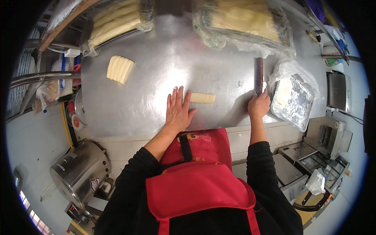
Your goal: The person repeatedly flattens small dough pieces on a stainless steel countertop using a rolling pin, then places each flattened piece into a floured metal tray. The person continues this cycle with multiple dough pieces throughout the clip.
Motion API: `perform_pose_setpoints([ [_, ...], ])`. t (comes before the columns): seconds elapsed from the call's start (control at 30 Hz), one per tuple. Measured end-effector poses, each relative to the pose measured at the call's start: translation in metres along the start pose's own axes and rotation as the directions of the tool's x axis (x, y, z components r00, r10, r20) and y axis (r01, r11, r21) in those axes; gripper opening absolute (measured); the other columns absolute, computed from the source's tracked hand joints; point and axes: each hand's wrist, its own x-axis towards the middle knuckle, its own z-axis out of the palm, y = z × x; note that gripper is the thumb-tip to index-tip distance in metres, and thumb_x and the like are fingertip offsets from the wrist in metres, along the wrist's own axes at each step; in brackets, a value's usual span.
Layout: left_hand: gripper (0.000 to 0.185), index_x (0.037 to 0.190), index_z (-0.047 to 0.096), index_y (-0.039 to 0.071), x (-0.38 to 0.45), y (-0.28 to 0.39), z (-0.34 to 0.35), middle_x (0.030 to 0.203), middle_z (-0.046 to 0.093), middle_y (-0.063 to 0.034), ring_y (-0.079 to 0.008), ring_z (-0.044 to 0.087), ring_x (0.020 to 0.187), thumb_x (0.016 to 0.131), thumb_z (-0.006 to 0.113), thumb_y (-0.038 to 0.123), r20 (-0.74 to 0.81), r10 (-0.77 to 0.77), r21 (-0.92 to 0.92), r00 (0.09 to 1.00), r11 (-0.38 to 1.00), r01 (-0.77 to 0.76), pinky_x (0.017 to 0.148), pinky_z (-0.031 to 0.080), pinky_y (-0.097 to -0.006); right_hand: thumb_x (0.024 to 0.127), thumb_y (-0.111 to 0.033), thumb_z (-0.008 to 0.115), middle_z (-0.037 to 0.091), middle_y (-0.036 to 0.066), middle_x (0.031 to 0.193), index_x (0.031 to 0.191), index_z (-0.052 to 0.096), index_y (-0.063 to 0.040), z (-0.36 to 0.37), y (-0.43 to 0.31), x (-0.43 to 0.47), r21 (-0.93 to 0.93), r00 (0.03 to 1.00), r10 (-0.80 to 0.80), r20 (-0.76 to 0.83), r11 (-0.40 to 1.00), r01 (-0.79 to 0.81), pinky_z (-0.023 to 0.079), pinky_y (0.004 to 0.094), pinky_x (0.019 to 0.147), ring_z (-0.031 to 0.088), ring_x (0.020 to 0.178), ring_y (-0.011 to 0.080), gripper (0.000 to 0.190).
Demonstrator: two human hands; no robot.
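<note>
My left hand (177,113) lies palm down on the steel table, fingers extended, its index finger at the left end of a short, flat strip of pale dough (203,97). To the right, my right hand (259,105) is closed on the near end of a dark brown wooden rod (259,73), which looks like a rolling pin. The rod points away from me. At the left of the table sits a small block of dough (120,69), made of several strips side by side.
Plastic-covered trays of long dough pieces (117,22) (243,22) line the table's (147,111) far side. A floured metal tray (296,104), partly under plastic, overhangs the near right edge. A steel drum (80,170) stands lower left, a fryer-like unit (318,163) lower right. Metal rails (47,77) border the left.
</note>
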Motion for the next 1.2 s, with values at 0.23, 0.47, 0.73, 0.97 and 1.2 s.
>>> perform_pose_setpoints([
  [0.23, 0.086, 0.163, 0.029, 0.001, 0.000, -0.013, -0.037, 0.169, 0.022, -0.0290, -0.0506, 0.019, 0.157, 0.100, 0.066, 0.047, -0.284, -0.134, -0.074, 0.949, 0.990, 0.118, 0.124, 0.019, -0.0661, 0.089, -0.010, 0.072, 0.066, 0.016, 0.108, 0.119, 0.070, -0.005, -0.037, -0.030, -0.062, 0.608, 0.820, -0.571, 0.025, 0.660, 0.441, 0.051, 0.0480, 0.088, 0.062, 0.103, 0.0387, 0.030],
  [0.47, 0.090, 0.163, 0.030, 0.000, 0.026, -0.015, -0.030, 0.169, 0.029, -0.0243, -0.0426, 0.021, 0.159, 0.098, 0.065, 0.052, -0.040, -0.140, 0.110, 0.989, 0.983, 0.144, 0.128, 0.011, -0.0620, 0.086, -0.030, 0.077, 0.065, 0.012, 0.117, 0.125, 0.069, -0.011, -0.013, -0.084, -0.061, 0.407, 0.508, -0.861, 0.023, 0.472, 0.782, 0.048, 0.0503, 0.096, 0.062, 0.110, 0.0336, 0.045],
  [0.73, 0.074, 0.155, 0.044, -0.002, 0.040, -0.013, -0.012, 0.160, 0.044, -0.0254, -0.0434, 0.037, 0.152, 0.099, 0.063, 0.043, -0.130, -0.097, 0.190, 0.987, 0.974, 0.121, 0.125, 0.022, -0.0611, 0.094, -0.069, 0.057, 0.045, 0.022, 0.160, 0.153, 0.051, -0.011, -0.008, -0.113, -0.075, 0.083, 0.829, -0.553, 0.081, 0.833, 0.547, 0.026, 0.0717, 0.117, 0.041, 0.146, 0.0465, 0.083],
  [0.97, 0.072, 0.156, 0.042, -0.002, 0.091, -0.015, -0.014, 0.162, 0.041, -0.0269, -0.0464, 0.036, 0.151, 0.100, 0.059, 0.041, -0.137, -0.151, 0.208, 0.979, 0.962, 0.177, 0.122, 0.024, -0.0653, 0.092, -0.068, 0.060, 0.045, 0.021, 0.161, 0.156, 0.047, -0.010, -0.007, -0.138, -0.032, 0.079, 0.826, -0.560, 0.065, 0.828, 0.555, 0.027, 0.0752, 0.115, 0.039, 0.150, 0.0443, 0.087],
  [1.2, 0.076, 0.159, 0.038, -0.002, 0.047, -0.009, -0.003, 0.163, 0.040, -0.0273, -0.0457, 0.035, 0.152, 0.102, 0.056, 0.045, -0.100, -0.127, 0.213, 0.987, 0.966, 0.146, 0.124, 0.018, -0.0661, 0.092, -0.067, 0.060, 0.043, 0.023, 0.162, 0.157, 0.046, -0.005, -0.013, -0.109, -0.081, 0.163, 0.852, -0.503, 0.147, 0.862, 0.481, 0.025, 0.0687, 0.121, 0.039, 0.151, 0.0436, 0.091],
])
